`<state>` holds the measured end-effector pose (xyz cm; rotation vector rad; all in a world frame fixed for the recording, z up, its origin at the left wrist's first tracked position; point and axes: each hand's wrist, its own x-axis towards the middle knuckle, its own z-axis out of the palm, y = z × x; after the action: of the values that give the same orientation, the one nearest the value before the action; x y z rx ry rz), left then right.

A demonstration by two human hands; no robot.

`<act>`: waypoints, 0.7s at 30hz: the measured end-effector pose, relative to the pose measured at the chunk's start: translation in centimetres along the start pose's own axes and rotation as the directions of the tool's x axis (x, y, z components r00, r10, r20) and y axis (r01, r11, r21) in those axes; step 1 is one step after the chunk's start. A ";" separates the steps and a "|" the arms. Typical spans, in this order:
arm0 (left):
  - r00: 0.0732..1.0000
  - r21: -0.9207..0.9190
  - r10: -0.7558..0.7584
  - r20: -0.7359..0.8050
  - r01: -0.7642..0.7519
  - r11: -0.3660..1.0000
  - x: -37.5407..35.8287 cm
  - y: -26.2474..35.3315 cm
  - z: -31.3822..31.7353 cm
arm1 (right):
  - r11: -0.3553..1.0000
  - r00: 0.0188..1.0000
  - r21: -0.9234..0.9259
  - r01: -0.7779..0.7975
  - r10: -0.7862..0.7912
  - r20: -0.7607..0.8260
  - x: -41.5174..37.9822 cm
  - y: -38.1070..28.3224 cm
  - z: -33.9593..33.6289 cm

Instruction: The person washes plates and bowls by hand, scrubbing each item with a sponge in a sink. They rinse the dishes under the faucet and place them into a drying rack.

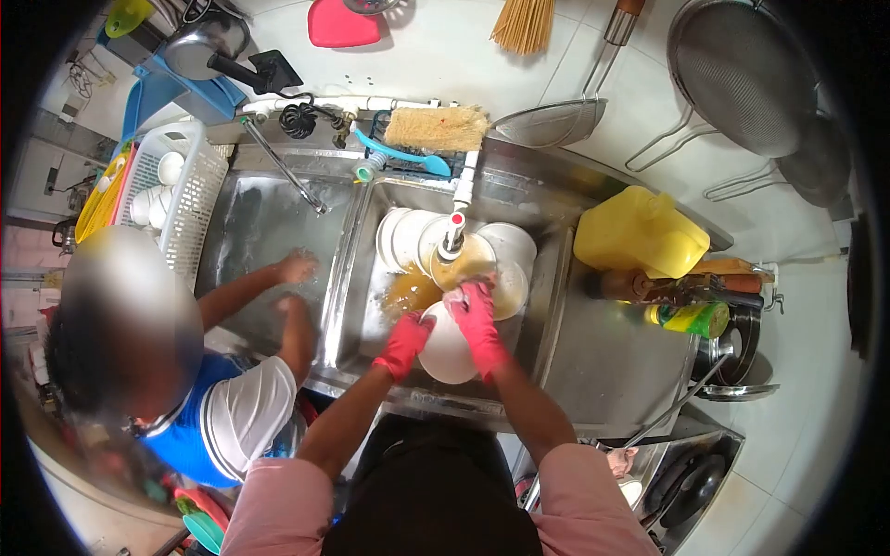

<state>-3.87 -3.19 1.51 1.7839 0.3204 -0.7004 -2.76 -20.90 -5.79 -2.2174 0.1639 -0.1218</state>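
Note:
In the middle of the soapy sink, a white plate (449, 348) is tilted toward me. My left hand (406, 344), in a pink rubber glove, grips the plate's left rim. My right hand (476, 320), gloved the same way, lies over the upper right rim with its fingers curled; what sits under those fingers is hidden. Just beyond, several white plates (389, 238) lean along the sink's left and back. A bowl with brownish liquid (464, 267) stands below the tap (451, 235). More dishes (510, 243) rest at the right.
At the left basin (269, 213), a co-worker (232, 408) has both bare hands over the water. A white basket (190, 190) holds cups. On the right counter stand a yellow jug (640, 232) and a green-yellow bottle (695, 320). Strainers (737, 74) hang on the wall.

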 end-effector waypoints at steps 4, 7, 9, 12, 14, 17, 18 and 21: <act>0.976 0.397 0.188 -0.110 -0.130 0.909 -0.1 0.9 0.2 | 0.802 0.758 0.433 -0.411 0.037 0.651 2.1 2.0 5.0; 0.922 0.618 0.380 0.076 -0.342 0.708 2.3 -0.6 -0.8 | 0.996 0.628 0.073 0.055 -0.092 0.773 3.8 -6.2 -3.3; 0.845 0.501 0.529 0.083 -0.494 0.711 2.5 -0.5 -1.5 | 0.958 0.505 0.041 -0.283 0.112 0.856 5.2 -6.2 -4.8; 0.956 0.188 0.253 -0.151 -0.223 0.956 2.1 -0.5 -3.0 | 0.744 0.575 0.284 -0.604 0.160 0.803 3.9 -4.7 -6.1; 0.944 -0.286 0.105 -0.312 -0.199 0.937 2.5 -1.3 -3.2 | 0.413 0.783 0.686 -0.599 0.124 0.609 0.1 -5.2 -6.7; 0.695 -0.224 0.032 -0.719 -0.274 0.935 3.1 -6.1 1.9 | 0.821 0.945 0.472 -0.322 0.311 0.105 -4.8 0.5 0.6; 0.587 -0.183 0.020 -0.809 -0.284 0.941 3.2 -7.8 4.7 | 0.912 0.985 0.372 -0.174 0.160 0.068 -5.1 0.7 0.7; 0.715 -0.189 0.026 -0.699 -0.219 0.957 3.6 -9.3 5.9 | 0.954 0.950 0.015 0.300 -0.300 0.085 -6.9 2.8 -1.1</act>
<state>-7.84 -6.17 -8.97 1.7294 0.7520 0.1501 -9.98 -22.37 -7.54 -2.2282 -0.2234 -0.1916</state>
